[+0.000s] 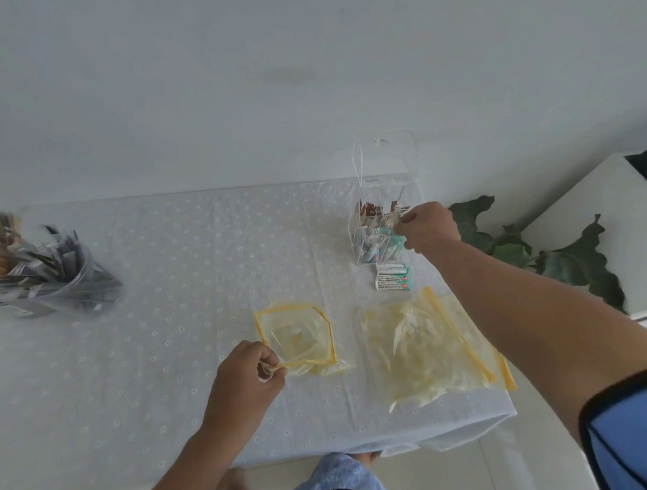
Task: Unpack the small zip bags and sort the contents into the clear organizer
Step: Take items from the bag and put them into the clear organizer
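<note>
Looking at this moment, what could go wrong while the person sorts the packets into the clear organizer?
1. The right hand works at the clear organizer, which is light-looking and has its lid up; a push might tip or slide it.
2. The loose packets lie right beside the organizer near the forearm, so a sweep of the arm might scatter them.
3. The left hand pinches the open zip bag by one corner; if lifted that way, anything left inside may spill.

The cup of packets at the left edge is blurred and partly cut off. The right hand covers whatever its fingers hold at the organizer.
</note>
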The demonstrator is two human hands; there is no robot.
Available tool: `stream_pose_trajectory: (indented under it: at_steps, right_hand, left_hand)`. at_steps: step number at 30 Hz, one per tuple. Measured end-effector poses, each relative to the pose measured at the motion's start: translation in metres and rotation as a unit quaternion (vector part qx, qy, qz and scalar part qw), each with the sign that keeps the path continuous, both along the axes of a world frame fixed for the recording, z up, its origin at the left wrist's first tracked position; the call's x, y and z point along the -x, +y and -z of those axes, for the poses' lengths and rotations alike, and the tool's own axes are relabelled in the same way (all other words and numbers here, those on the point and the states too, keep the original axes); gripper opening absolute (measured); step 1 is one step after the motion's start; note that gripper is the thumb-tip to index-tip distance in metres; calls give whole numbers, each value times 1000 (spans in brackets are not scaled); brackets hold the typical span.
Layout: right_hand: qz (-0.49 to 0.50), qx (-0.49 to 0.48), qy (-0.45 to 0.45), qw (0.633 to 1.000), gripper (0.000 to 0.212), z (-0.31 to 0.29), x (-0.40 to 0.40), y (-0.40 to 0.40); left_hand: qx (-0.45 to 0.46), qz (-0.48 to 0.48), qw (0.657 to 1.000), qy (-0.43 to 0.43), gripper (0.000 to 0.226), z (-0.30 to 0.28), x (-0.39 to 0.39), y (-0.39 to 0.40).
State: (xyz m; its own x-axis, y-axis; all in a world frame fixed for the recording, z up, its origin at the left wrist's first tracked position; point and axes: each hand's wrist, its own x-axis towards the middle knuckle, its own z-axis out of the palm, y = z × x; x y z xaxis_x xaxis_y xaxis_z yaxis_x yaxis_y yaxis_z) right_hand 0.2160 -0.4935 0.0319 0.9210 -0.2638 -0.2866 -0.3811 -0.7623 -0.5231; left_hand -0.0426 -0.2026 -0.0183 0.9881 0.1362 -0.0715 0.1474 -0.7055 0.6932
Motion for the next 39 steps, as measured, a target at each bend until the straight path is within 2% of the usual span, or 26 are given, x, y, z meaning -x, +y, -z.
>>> stream_pose_trajectory:
  at_steps: [5,8,12,18,24,27,30,34,37,39]
  right_hand:
    - [-14,-19,20,1000,10,5,-2,0]
    - [-11,3,-28,1000,30,1,6,-2]
    - [-18,-8,-63,998,27,9,16,-5]
    - [-19,-36,-45,998,21,8,4,4]
    - [-56,-24,-47,997,41,21,-13,24]
    - [-30,-34,-63,997,26,24,-13,26]
    - [38,-88,-105,990,8,26,-12,23]
    - [54,-140,-128,980,9,30,-4,15]
    - [42,-121,-148,981,14,34,3,8]
    - [41,-110,-133,984,7,37,5,4]
  left_hand:
    - [-20,31,999,0,30,-3,3,1]
    - [-29,49,998,-9,30,-6,3,2]
    - [-19,49,999,-14,28,-10,0,3]
    - [-20,49,998,-20,29,-12,1,3]
    - [-32,45,998,-13,29,-8,10,4]
    - [-35,34,999,-4,29,-8,14,5]
    - [-35,30,999,3,29,-9,15,6]
    - [-33,33,999,1,30,-9,12,3]
    - [-34,40,999,-2,31,-10,10,0]
    - [-34,40,999,0,30,-10,8,-1]
